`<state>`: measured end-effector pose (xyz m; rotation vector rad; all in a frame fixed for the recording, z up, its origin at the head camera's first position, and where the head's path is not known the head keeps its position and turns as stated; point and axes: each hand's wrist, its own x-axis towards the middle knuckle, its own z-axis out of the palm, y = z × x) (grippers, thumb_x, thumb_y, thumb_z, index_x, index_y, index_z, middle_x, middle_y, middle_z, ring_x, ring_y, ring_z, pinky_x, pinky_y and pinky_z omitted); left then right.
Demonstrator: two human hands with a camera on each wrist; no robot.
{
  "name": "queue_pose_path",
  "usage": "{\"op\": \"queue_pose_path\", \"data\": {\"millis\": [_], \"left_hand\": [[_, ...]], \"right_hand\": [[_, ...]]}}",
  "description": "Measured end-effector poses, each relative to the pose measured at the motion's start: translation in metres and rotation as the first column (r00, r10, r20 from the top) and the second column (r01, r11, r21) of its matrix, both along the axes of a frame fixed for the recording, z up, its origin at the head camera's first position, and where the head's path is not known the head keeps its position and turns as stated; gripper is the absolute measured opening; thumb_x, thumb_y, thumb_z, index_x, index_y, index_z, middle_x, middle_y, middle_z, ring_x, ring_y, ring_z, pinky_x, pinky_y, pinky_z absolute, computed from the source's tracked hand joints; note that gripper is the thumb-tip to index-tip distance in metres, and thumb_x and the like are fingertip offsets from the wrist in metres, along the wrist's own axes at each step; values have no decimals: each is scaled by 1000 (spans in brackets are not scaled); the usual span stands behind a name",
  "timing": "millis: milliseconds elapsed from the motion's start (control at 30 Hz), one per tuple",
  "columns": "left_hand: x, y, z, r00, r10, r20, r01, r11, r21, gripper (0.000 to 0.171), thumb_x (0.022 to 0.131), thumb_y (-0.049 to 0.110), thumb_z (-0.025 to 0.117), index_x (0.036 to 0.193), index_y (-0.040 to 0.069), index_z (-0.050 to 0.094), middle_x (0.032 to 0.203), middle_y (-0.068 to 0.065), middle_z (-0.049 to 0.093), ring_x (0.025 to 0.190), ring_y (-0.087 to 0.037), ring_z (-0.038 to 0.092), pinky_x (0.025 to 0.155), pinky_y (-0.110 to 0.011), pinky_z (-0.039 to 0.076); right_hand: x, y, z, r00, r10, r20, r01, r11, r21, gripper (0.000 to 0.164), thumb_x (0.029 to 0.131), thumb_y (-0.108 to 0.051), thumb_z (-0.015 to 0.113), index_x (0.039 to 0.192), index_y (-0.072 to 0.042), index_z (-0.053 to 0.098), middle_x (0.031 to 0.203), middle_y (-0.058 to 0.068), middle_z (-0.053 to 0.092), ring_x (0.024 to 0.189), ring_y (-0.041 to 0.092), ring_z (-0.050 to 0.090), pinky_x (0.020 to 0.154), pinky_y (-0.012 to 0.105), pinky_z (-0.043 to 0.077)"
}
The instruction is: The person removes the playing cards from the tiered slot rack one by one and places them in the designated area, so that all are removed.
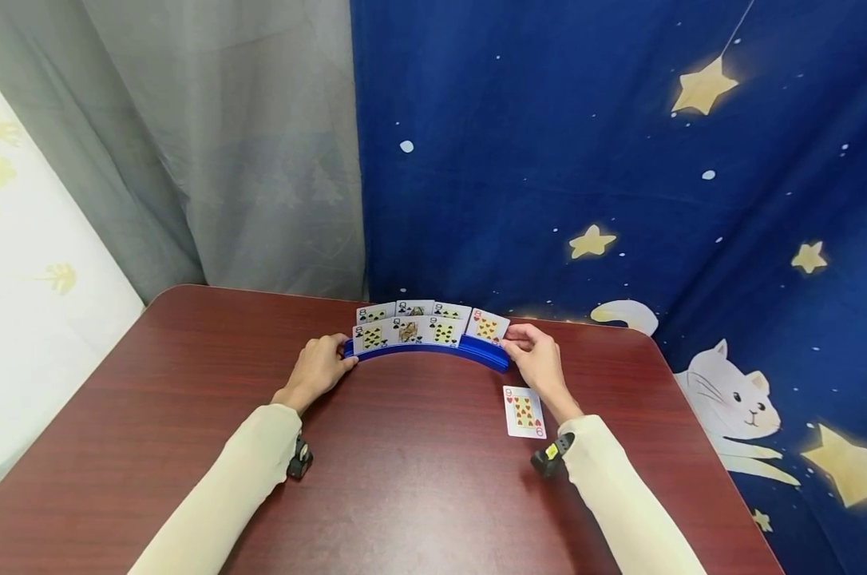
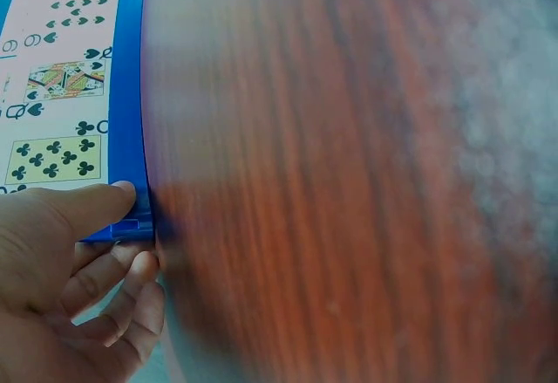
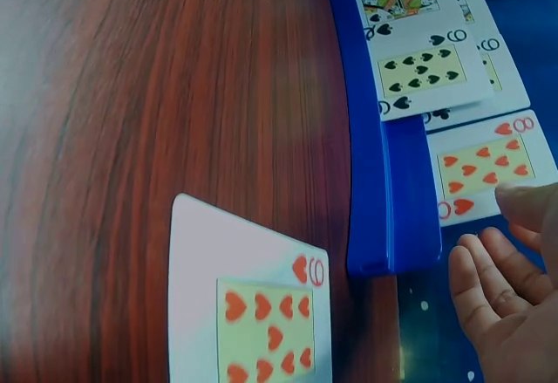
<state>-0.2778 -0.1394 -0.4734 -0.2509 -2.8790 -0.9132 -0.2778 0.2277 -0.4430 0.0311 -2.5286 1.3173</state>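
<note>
A curved blue card holder (image 1: 485, 352) stands near the table's far edge with playing cards in two tiers. Its front tier shows an eight of clubs (image 1: 371, 336), a queen of spades (image 1: 408, 330) and a nine of spades (image 1: 444, 330). Gripping the holder's left end, my left hand (image 1: 317, 367) has its thumb on the front and fingers beneath. At the other end, an eight of hearts (image 3: 482, 167) leans in the back slot. My right hand (image 1: 537, 361) pinches this card's outer edge, its thumb over the corner and the other fingers loosely curled below.
A nine of hearts (image 1: 524, 412) lies face up on the reddish wooden table (image 1: 405, 455), just below my right hand. Behind the far edge hang a grey curtain (image 1: 275, 160) and a blue curtain (image 1: 491, 200) with stars and a cat.
</note>
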Motion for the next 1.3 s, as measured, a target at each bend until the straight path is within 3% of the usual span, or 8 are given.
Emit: {"op": "queue_pose_path", "data": {"millis": [300,667,967,1300], "left_hand": [[-1,0,-2,1000,-1,-23,1,1000,-11,37,89,17,73,118,-6,65,95,-18,70,83,-27,65,77,-47,53],[-2,1,-2,1000,2,-16,-2,1000,-7,36,89,17,73,117,-5,66,94,-16,70,82,-26,64,77,-45,52],[-1,1,-2,1000,7,-14,-7,1000,-11,37,89,17,73,118,-5,65,95,-17,70,84,-27,65,77,-46,53],[-1,0,-1,1000,2,-8,-2,1000,-5,37,89,17,73,118,-5,65,94,-16,69,82,-26,63,76,-45,52]], "right_hand": [[-8,-9,-2,995,-95,20,95,995,-1,15,88,-11,75,100,-2,73,92,17,75,76,20,71,59,11,48],[-11,-11,-3,993,-115,-3,115,993,19,11,88,-13,75,92,-3,75,86,15,75,71,17,70,58,12,47],[-10,-11,-2,993,-113,-11,114,992,46,10,89,-15,75,90,-5,75,83,13,75,60,1,58,59,14,45],[-10,-11,-1,995,-96,-3,96,995,-11,11,88,-12,75,92,-2,75,87,16,75,74,22,72,61,13,50]]}}
